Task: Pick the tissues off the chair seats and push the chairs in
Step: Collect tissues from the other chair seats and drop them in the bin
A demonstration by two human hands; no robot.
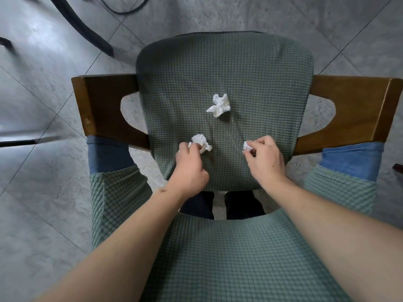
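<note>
Three crumpled white tissues on green waffle-knit covered chair seat [222, 68], wooden armrests either side. Left hand [192, 164] pinches near-left tissue wad [200, 142], wad touching seat. Right hand [263, 158] pinches small tissue ball [247, 146]. Largest loose tissue [219, 105] lies mid-seat, apart from both hands. Risk: with both hands full, reaching for third may drop a wad; thin paper may tear.
</note>
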